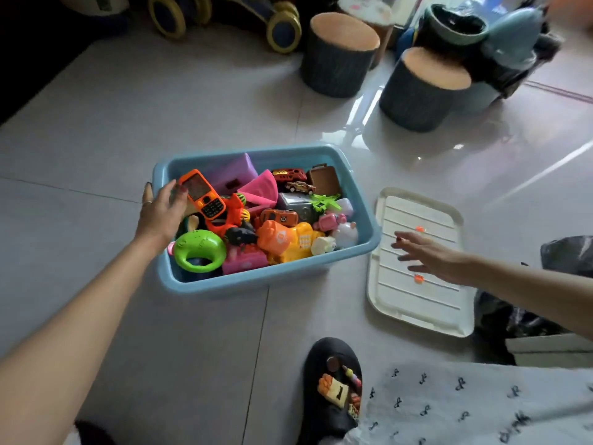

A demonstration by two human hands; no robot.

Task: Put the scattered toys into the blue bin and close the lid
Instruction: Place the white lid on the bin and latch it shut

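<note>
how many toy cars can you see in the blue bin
3. A red car and a small white car lie near the bin's far wall; an orange car lies mid-bin. More may be buried under other toys.

You have a glossy tiled floor (pixel 205 101) under everything. At the far side stand two dark round stools (pixel 337 56) with tan tops, close together, the nearer one (pixel 420 88) to the right. Behind them on the left you can see a ride-on toy's yellow-rimmed wheels (pixel 284 28). At top right sits a dark bin with a teal rim (pixel 455 27). Near you, a black slipper (pixel 333 390) with small charms rests on the floor, beside patterned pale fabric (pixel 465 406).
</note>
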